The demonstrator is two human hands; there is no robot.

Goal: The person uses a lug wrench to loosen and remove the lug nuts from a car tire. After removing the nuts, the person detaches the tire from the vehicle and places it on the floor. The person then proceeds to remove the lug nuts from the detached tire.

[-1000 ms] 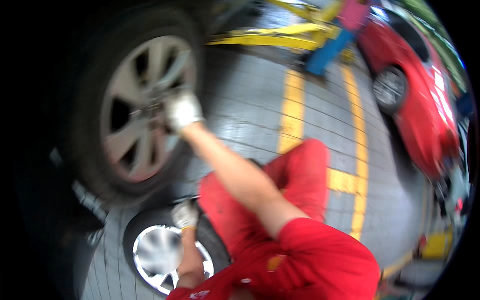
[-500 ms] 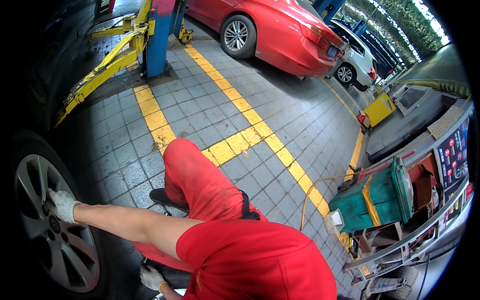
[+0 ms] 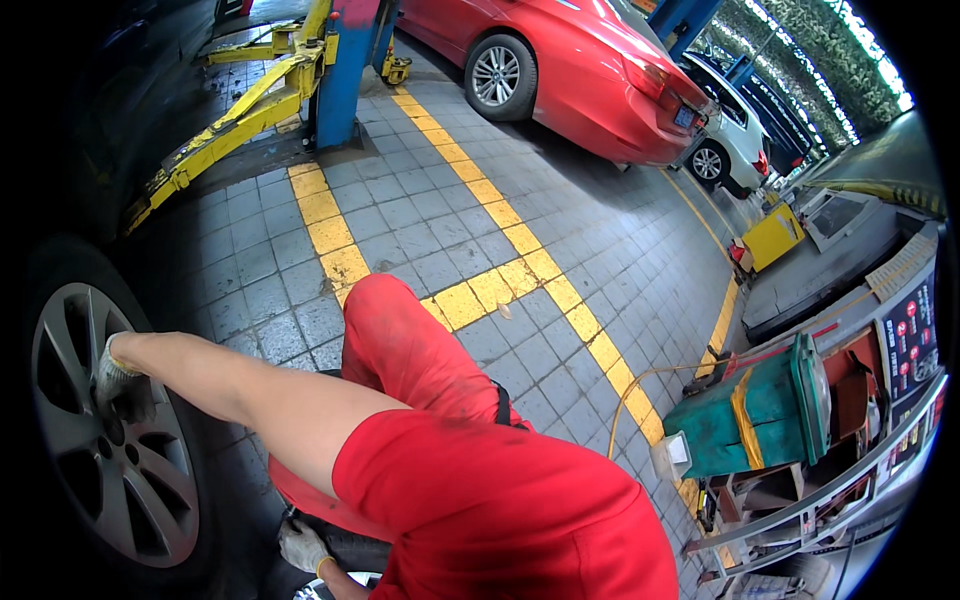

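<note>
My right arm reaches across to a silver multi-spoke car wheel at the left. My right hand, in a whitish knit glove, is bent down against the spokes just above the hub. Its fingers look curled and are partly lost in shadow, so what they hold is hidden. Low in the view my left hand, gloved too, is closed around a small dark piece with a shiny end that I cannot make out. Beside that hand show a dark tyre and a bit of bright rim.
A yellow lift arm runs from a blue post at the upper left. A red car stands at the back. On the right are a green bin and a metal rack. Yellow lines cross the tiled floor.
My right hand has turned over from lying on the spokes with a finger pointing out to bending downward near the hub. The left hand stays low by the tyre. The view has shifted slightly.
</note>
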